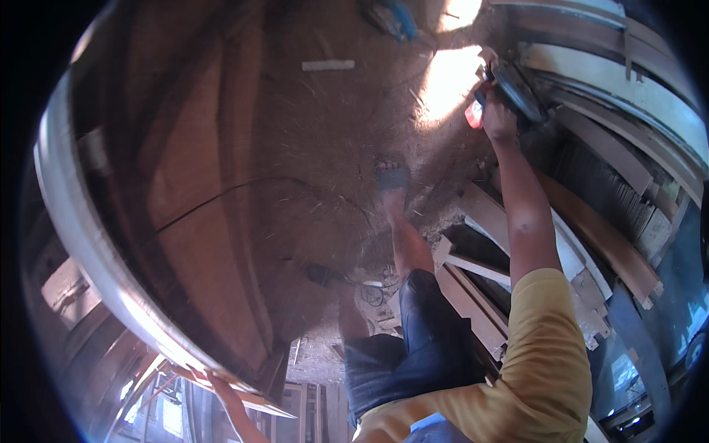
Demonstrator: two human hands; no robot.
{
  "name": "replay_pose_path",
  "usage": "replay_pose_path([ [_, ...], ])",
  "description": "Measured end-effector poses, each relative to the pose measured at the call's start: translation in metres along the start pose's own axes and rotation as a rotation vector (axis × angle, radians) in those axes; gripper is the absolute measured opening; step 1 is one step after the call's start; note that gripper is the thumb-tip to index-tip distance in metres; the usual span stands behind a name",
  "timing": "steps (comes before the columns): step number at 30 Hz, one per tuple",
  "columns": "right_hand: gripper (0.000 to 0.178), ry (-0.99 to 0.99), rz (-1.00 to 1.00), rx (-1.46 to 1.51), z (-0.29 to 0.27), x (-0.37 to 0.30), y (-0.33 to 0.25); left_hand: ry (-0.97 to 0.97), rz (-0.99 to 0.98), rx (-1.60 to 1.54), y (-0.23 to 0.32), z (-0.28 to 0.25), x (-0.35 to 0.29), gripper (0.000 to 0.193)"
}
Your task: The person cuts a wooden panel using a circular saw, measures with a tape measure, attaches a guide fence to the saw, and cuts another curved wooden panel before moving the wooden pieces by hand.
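My right arm is stretched far out to the upper right. That right hand (499, 122) is closed around a dark hand tool with a red part (474, 114), which looks like a power tool; its exact kind is hard to make out. At the lower left, my left hand (212, 382) grips the pale edge of a large wooden panel (188, 214). The panel fills the left side, its long edge bent by the lens. Some of the left fingers are hidden at the edge.
Timber offcuts and boards (591, 214) are heaped along my right side. Dust and chips cover the floor (310, 125), with a small pale strip (328, 66) and a blue tool (399, 21) farther off. A black cable (229, 190) crosses near the panel. My sandalled foot (392, 177) stands ahead.
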State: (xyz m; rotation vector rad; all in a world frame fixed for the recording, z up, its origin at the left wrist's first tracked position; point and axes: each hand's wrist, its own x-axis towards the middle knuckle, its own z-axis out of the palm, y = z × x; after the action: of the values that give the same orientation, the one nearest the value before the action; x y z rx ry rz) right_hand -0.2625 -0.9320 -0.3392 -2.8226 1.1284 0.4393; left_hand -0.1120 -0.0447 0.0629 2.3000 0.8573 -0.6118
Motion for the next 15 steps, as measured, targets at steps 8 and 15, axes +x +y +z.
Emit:
replay_pose_path([
  [8, 0.018, -0.008, -0.285, -0.773, 0.134, -0.04, -0.085, 0.04, 0.37, 0.358, 0.007, -0.014, -0.007, 0.063],
  [15, 0.027, -0.068, -0.379, -0.616, 0.205, -0.095, -0.13, -0.03, 0.095, 0.113, 0.029, -0.002, -0.027, 0.054],
])
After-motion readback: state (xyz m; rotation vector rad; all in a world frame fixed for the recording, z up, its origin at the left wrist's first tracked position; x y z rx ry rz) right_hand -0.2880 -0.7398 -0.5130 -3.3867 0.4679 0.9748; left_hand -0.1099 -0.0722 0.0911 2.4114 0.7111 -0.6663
